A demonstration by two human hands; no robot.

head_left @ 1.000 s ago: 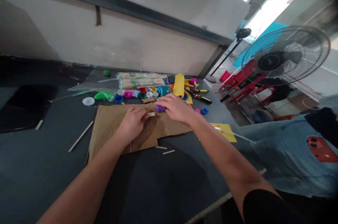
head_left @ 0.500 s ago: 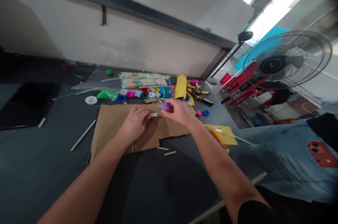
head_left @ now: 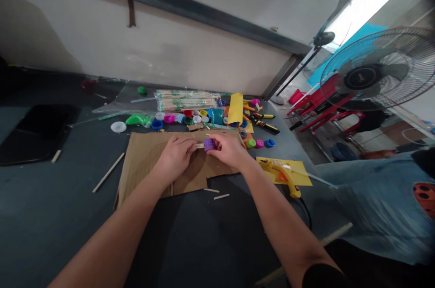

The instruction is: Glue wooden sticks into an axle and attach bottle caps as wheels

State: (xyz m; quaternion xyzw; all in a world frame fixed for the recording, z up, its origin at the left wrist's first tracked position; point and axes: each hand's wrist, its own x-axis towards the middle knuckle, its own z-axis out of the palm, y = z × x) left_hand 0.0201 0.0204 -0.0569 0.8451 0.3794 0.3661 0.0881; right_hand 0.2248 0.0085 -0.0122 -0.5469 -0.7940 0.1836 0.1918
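Over a sheet of brown cardboard (head_left: 142, 156) on the dark table, my two hands nearly meet. My left hand (head_left: 176, 154) pinches short pale wooden sticks (head_left: 199, 146) that point right. Between the fingers of my right hand (head_left: 227, 148) is a purple bottle cap (head_left: 209, 145), its side turned toward me. The stick ends meet or nearly meet the cap's left side; whether they touch cannot be made out.
Behind the cardboard lie bagged wooden sticks (head_left: 186, 100) and several coloured caps (head_left: 169, 118). A yellow glue gun (head_left: 288, 178) rests at the right, pliers (head_left: 265, 125) behind it. A phone (head_left: 37, 132) is at left. A person in jeans (head_left: 374, 202) stands at the right.
My right hand has brought the purple cap down and left to the stick ends and turned it. My left hand has hardly moved. The glue gun shows more fully.
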